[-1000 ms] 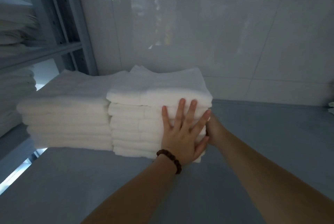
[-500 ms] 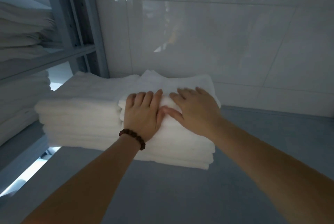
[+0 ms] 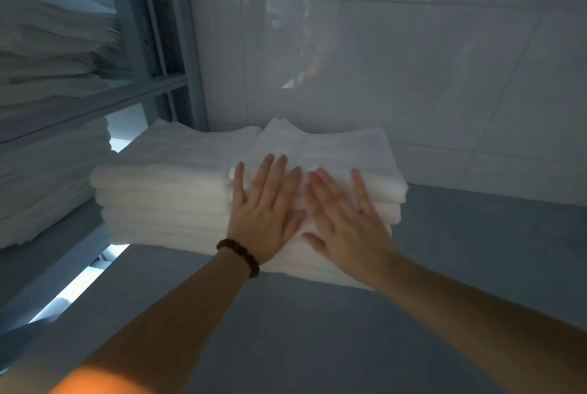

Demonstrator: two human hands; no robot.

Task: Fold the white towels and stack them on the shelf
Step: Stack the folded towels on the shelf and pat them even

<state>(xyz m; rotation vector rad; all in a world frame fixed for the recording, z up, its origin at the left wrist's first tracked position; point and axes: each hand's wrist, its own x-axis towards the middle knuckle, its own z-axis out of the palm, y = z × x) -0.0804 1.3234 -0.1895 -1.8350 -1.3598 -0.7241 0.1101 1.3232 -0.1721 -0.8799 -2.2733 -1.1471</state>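
We've got our left hand (image 3: 263, 222) and right hand (image 3: 349, 228) flat, fingers straight, side by side against the towel stack (image 3: 343, 152) front.

left hand (image 3: 263, 222), right hand (image 3: 349, 228), fingers straight

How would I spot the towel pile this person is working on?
Start at the white tiled wall and drop to the grey shelf below it, where two stacks of white towels sit side by side. It is the right-hand stack, with the left hand and right hand flat on it.
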